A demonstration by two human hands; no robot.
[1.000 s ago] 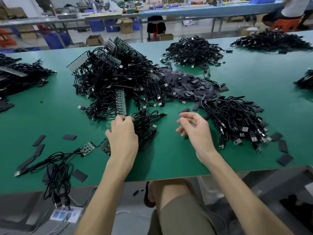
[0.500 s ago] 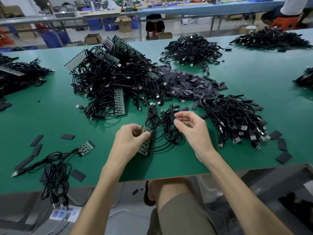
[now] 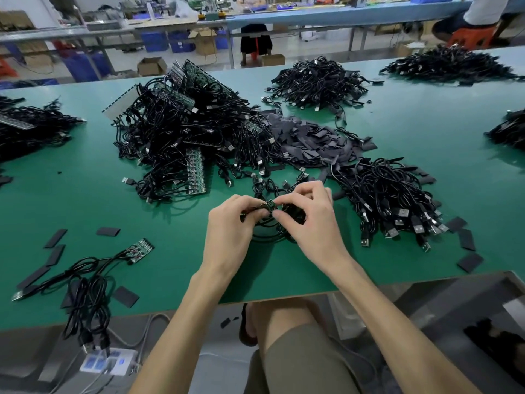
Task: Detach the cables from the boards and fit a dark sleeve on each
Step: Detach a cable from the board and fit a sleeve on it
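Both hands meet above the near middle of the green tabletop (image 3: 85,200); left hand (image 3: 230,231) and right hand (image 3: 309,220) pinch a small board (image 3: 268,206), its black cables (image 3: 267,234) looped beneath.

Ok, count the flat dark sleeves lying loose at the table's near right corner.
3 flat dark rectangular sleeves: one beside the black cable pile's plugs, one just nearer, one nearest the green table's edge. Others may hide under the pile.
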